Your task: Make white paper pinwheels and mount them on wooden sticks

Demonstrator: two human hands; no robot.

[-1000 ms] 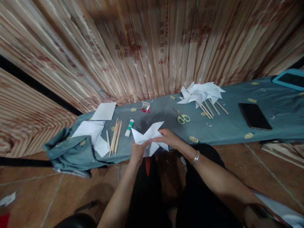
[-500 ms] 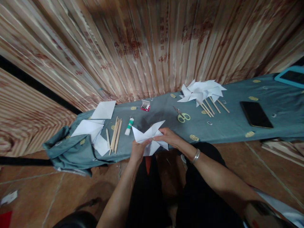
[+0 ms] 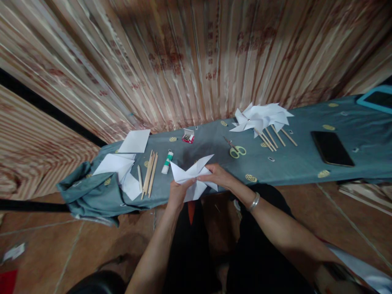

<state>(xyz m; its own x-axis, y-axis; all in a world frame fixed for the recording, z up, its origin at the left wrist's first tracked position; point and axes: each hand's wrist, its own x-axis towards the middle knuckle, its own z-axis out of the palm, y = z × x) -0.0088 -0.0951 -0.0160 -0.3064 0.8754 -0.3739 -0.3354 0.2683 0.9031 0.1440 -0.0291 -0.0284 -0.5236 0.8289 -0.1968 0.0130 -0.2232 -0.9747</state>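
A white paper pinwheel (image 3: 198, 166) is held between both my hands over the table's front edge, its folded blades spread. My left hand (image 3: 178, 193) grips it at the lower left, the thumb reaching to the centre. From the right, my right hand (image 3: 217, 175) pinches it near the middle, with the thumb also by the centre. The underside and the fingers behind the paper are hidden. Just left of the pinwheel lies a glue stick (image 3: 167, 162) with a green and white label. Beyond it sits a small open red box (image 3: 188, 136) of pins.
Scissors (image 3: 236, 150) with pale green handles lie to the right. Several finished pinwheels (image 3: 265, 117) on wooden sticks are heaped behind them. A black phone (image 3: 332, 148) is farther right. Wooden sticks (image 3: 150, 173), a white pencil-like stick (image 3: 140, 178) and paper sheets (image 3: 114, 165) lie left.
The view has shifted very slightly. Both hands stay on the pinwheel in almost the same pose, with no other visible change.
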